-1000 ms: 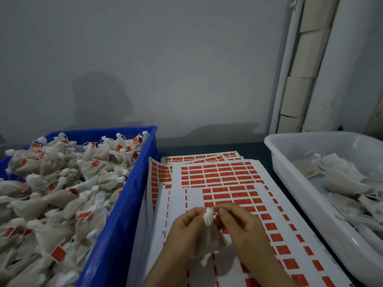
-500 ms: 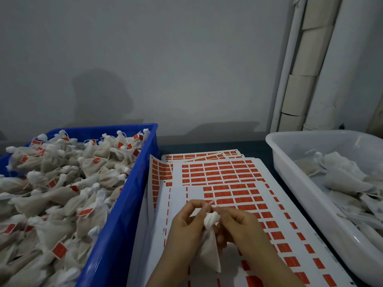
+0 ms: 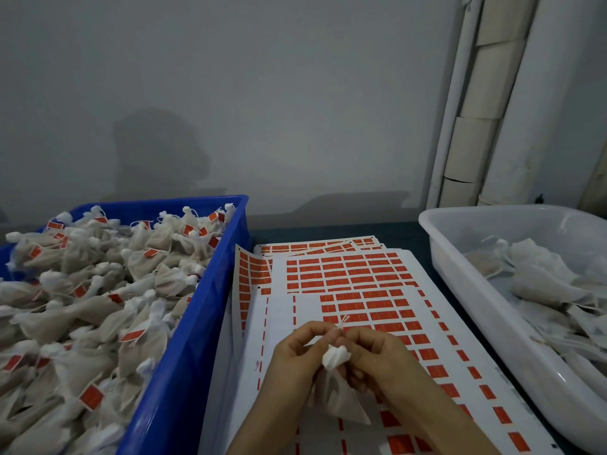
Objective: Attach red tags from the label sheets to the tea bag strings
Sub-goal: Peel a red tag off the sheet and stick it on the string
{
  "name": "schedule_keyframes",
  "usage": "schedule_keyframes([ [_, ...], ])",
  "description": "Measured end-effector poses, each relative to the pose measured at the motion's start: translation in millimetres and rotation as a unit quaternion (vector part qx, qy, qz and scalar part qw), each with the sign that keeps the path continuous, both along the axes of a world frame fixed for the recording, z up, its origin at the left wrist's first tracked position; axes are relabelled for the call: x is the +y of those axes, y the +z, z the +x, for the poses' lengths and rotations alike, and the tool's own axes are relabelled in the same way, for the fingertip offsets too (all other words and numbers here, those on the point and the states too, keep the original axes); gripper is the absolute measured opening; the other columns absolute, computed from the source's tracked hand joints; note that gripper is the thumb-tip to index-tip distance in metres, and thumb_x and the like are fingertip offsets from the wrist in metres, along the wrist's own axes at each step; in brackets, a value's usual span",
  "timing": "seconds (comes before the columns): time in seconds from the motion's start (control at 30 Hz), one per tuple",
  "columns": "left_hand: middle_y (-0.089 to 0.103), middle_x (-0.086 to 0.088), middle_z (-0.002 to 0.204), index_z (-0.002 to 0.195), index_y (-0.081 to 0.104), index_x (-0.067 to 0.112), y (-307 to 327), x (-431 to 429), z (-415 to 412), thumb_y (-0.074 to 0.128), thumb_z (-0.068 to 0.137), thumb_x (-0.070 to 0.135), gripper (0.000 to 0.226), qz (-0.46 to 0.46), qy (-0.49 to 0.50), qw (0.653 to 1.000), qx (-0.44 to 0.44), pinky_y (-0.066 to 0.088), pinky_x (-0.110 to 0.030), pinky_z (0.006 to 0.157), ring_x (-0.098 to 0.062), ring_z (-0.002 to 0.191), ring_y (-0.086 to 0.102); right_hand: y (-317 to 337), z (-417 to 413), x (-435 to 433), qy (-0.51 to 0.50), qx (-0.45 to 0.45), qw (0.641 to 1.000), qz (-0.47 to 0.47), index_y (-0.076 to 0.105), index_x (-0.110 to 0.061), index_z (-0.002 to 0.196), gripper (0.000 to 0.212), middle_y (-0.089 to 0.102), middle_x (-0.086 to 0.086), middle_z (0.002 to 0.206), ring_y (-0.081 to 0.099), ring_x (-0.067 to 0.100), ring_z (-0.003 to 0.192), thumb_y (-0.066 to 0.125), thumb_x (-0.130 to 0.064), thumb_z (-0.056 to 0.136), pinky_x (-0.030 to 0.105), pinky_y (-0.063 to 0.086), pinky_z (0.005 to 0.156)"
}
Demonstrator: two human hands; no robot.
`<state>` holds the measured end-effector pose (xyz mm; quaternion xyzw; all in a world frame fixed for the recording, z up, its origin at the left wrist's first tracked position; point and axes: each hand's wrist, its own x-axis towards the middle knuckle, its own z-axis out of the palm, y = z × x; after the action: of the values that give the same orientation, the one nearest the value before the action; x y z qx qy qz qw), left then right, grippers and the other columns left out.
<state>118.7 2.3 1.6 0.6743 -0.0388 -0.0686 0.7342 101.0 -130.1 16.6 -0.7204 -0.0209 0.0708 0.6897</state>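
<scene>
Leftward, tagged bags (image 3: 98, 290) in blue crate (image 3: 203, 323)

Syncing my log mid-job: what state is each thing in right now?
Blue crate: heaped full of tagged tea bags.
White tub: part full, bags without visible tags.
Top label sheet: flat, many red tags peeled off.
Held tea bag: hanging, no tag visible.
String: ends poking up between fingertips.
Left hand: pinching the string.
Right hand: pinching the string.

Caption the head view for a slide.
Left hand and right hand hold a tea bag by its string over label sheets, between a blue crate of tagged bags and a white tub.
</scene>
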Motion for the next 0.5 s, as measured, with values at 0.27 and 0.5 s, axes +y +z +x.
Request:
schedule_keyframes([
  [0.27,0.073,0.01,0.085,0.083,0.072,0.027,-0.5,-0.6,1.3,0.06,0.062,0.047,0.031,-0.007,-0.001,1.0,0.0,0.056,-0.026,0.072,-0.015,0.083,0.069,-2.2,2.1,-3.8,-0.017,-0.011,0.999,-0.041,0.069,-0.026,0.082,0.007,0.067,-0.006,0.064,0.057,0.005,0.053,0.063,-0.026,0.083,0.014,0.049,0.059],
  [0.5,0.072,0.018,0.083,0.083,0.072,0.032,0.0,-2.8,-1.5,0.055,0.072,0.046,0.024,0.021,0.019,0.999,-0.013,0.052,-0.013,0.062,-0.009,0.082,0.068,-7.1,3.2,-0.6,-0.071,-0.015,0.995,-0.074,0.067,-0.028,0.074,0.011,0.066,-0.011,0.059,0.06,0.001,0.052,0.064,-0.026,0.084,0.007,0.044,0.052],
])
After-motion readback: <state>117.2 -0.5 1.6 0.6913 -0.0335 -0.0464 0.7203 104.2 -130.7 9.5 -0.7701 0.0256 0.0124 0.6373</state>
